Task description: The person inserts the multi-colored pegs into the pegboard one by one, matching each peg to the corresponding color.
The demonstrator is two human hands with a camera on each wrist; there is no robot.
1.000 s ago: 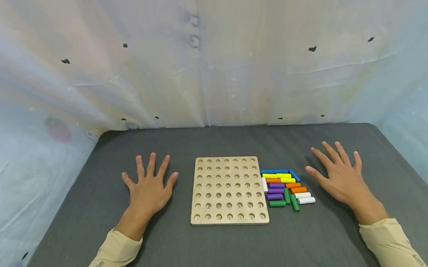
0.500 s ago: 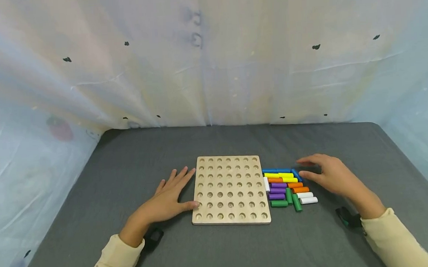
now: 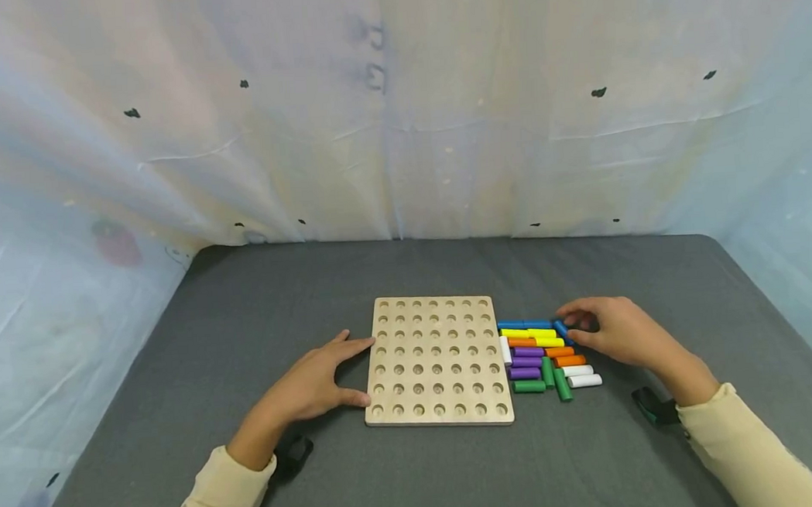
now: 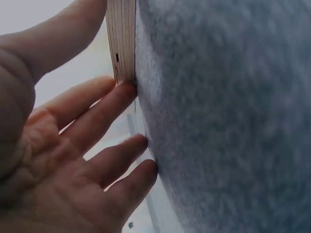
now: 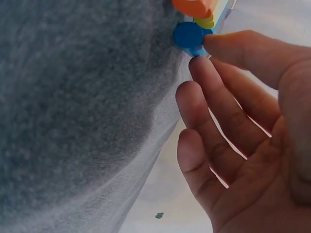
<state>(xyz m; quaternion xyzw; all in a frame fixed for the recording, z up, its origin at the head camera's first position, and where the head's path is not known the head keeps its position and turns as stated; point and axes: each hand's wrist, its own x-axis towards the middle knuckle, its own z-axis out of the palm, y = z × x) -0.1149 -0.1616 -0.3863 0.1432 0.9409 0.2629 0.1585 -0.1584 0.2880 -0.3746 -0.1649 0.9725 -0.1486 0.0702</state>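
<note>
A person's right hand, right of centre in the head view, arches over a tilted blue peg at the upper right of a colourful cluster, thumb touching it and fingertips gathered narrowly about it; whether the pinch is firm cannot be told. The holed wooden board lies flat at lower centre. At its left edge the left hand rests with thumb and fingers spread wide, gripping nothing.

The round peg could roll or squirt away if the thumb presses off-centre. Fingertips dipping too low could knock the neighbouring yellow peg, upsetting the close-packed rows. A hard push from the left hand could slide the board rightward, likely shoving the white peg against its right edge into the others; too light a touch might leave the board free to shift on the grey cloth.
</note>
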